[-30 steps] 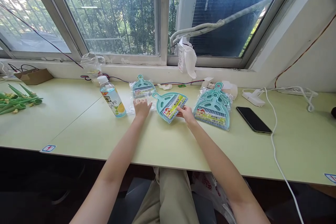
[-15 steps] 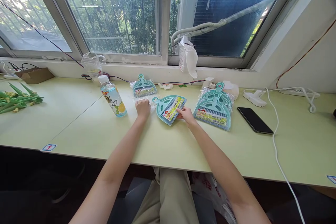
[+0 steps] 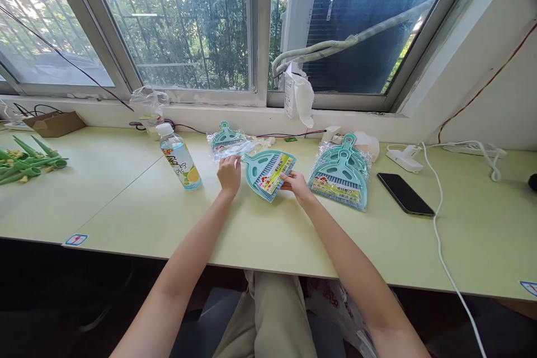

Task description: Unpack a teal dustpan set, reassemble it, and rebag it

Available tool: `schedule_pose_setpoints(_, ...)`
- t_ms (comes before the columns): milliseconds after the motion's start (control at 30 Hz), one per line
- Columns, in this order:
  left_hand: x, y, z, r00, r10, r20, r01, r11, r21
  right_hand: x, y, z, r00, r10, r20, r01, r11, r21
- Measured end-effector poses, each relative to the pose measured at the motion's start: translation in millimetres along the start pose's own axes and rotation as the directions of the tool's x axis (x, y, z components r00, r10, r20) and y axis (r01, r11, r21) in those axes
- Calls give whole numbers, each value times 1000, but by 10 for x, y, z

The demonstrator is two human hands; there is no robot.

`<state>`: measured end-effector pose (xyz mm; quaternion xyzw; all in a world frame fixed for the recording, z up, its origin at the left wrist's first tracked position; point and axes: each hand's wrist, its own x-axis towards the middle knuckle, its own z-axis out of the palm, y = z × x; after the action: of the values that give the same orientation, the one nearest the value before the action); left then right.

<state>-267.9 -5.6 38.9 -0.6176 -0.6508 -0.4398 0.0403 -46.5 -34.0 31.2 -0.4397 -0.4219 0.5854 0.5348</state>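
Lying flat on the worktop (image 3: 126,201) between both hands, a teal dustpan (image 3: 268,172) with a brush and a yellow label in it points its handle to the left and away. The right hand (image 3: 296,184) pinches the dustpan's near right edge with its fingertips. The left hand (image 3: 229,172) is closed on the crinkled clear wrapper (image 3: 235,149) just left of the dustpan's handle, lifting its near edge off the worktop. Behind the wrapper lies a wrapped dustpan (image 3: 225,137), partly under it. To the right, just beside the right hand, sits a stack of wrapped dustpans (image 3: 342,173), and further right a dark phone (image 3: 405,194) lies face up, with a white cable (image 3: 438,224) trailing past it to the front edge. To the left of the left hand a bottle (image 3: 179,158) with a white cap stands upright. Far left lie green pointed pieces (image 3: 25,158) and a cardboard box (image 3: 52,122)
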Motion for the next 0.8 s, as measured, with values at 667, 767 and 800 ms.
schedule_pose_setpoints(667,-111,286,-44,972,231,39,-221,959,-176,31,20,-35,994,-68,-86,74,994,80)
schedule_pose_setpoints(767,-139,344,-71,972,228,57,-213,957,-198,5,11,4,993,-89,-84,96,992,86)
schedule_pose_setpoints(800,-145,358,-79,976,214,48,-199,957,-210,0,9,10,992,-96,-87,103,991,88)
